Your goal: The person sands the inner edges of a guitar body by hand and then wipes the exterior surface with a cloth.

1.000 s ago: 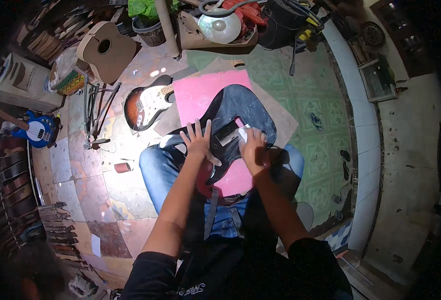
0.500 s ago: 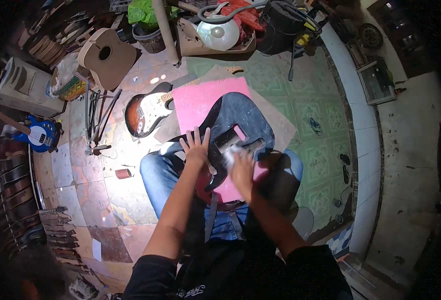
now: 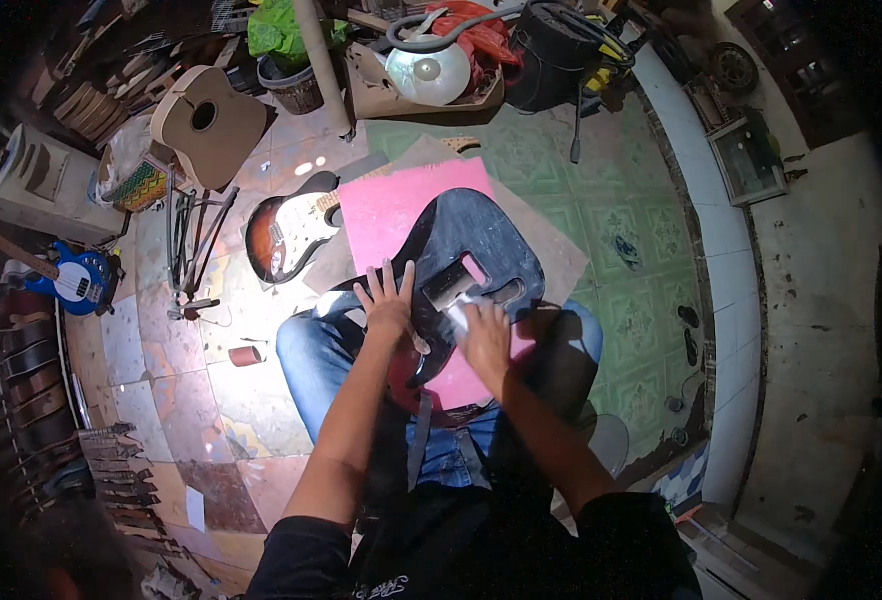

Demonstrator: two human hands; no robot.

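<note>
Showing a black guitar body point(image 3: 476, 222) lying across the right edge of a pink sheet point(image 3: 386, 202). Pressing with spread, ungrasping fingers of the left hand point(image 3: 389, 310); pinching a white pad point(image 3: 457, 317) in the right hand point(image 3: 486, 338). Probably handling as stiff, heavyish, slick; favoring an outer-rim hold.

1 head-worn fisheye camera looks down from near above the knees point(image 3: 304, 360), widely covering the floor point(image 3: 641, 370).
</note>
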